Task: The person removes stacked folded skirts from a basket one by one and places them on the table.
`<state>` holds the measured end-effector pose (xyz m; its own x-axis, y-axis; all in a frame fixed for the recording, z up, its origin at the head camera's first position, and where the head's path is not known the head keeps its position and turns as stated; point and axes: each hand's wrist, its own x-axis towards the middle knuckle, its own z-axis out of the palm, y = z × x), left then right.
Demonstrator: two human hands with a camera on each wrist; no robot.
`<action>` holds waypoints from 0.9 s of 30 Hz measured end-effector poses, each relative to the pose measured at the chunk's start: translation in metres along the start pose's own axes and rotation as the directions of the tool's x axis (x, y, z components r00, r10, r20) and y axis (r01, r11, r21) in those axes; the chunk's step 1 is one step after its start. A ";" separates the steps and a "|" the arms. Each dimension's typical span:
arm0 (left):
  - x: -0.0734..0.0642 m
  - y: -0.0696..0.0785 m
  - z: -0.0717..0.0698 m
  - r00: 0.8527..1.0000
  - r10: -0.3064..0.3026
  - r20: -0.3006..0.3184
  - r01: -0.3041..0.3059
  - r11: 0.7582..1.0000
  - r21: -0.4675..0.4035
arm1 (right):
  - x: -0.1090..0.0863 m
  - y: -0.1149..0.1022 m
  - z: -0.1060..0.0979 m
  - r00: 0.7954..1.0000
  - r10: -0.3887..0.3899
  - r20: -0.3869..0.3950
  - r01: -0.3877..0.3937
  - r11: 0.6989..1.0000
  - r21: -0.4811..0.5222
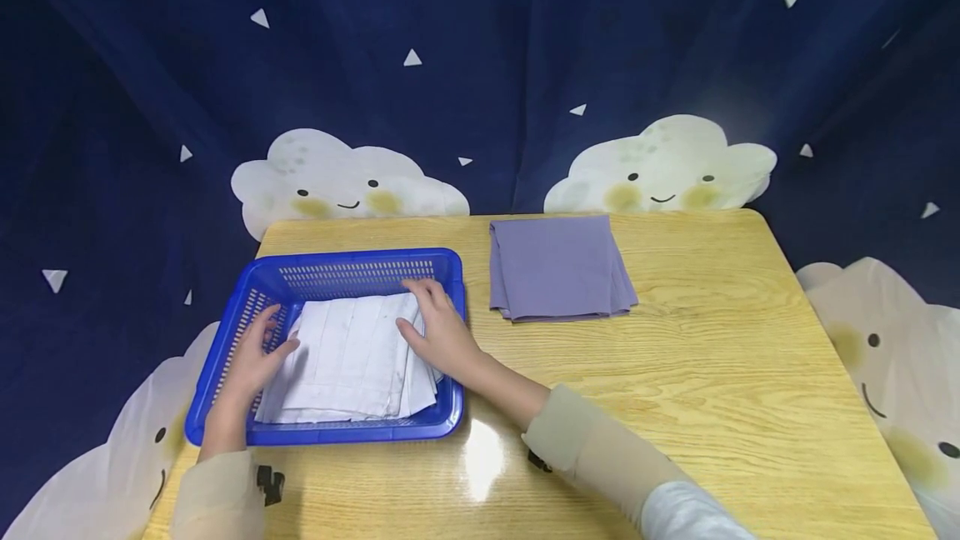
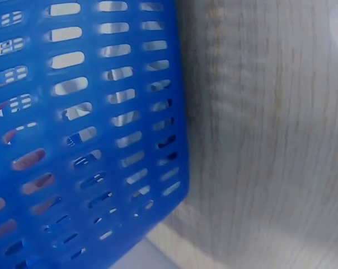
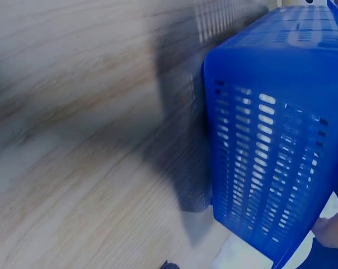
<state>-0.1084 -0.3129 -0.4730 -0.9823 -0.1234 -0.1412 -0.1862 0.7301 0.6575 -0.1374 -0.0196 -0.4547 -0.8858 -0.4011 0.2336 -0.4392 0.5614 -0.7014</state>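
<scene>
A blue plastic basket with slotted walls stands on the left part of the table. Folded white cloths lie stacked in it, their layered edges showing at the right. My left hand reaches over the basket's left wall, thumb and fingers spread beside the stack. Over the right wall comes my right hand, its fingers apart at the stack's upper right corner. Neither hand grips anything. Both wrist views look at the outside of the basket's slotted wall, and part of a hand shows at the right wrist view's edge.
A folded purple cloth lies to the right of the basket, near the table's back edge. The wooden table extends to the right. A dark blue curtain with clouds and white triangles hangs behind and at both sides.
</scene>
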 end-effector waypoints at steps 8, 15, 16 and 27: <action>0.001 -0.010 0.001 0.998 0.047 0.043 -0.046 0.999 -0.026 | -0.001 -0.009 0.012 0.994 0.106 0.038 -0.107 0.994 0.013; 0.004 -0.012 0.004 0.991 -0.003 0.130 0.007 0.999 -0.032 | -0.003 -0.011 0.021 0.986 0.161 0.038 -0.162 0.985 0.051; 0.004 -0.012 0.004 0.990 -0.011 0.139 0.015 0.999 -0.029 | -0.002 -0.011 0.022 0.985 0.167 0.034 -0.169 0.984 0.057; 0.005 -0.013 0.008 0.982 -0.063 0.177 0.060 0.998 0.022 | 0.002 -0.011 0.037 0.953 0.299 0.060 -0.304 0.945 0.118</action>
<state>-0.1106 -0.3175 -0.4880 -0.9492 -0.0478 -0.3109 -0.2439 0.7360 0.6315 -0.1292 -0.0533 -0.4718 -0.9658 -0.2577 -0.0272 -0.1283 0.5669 -0.8137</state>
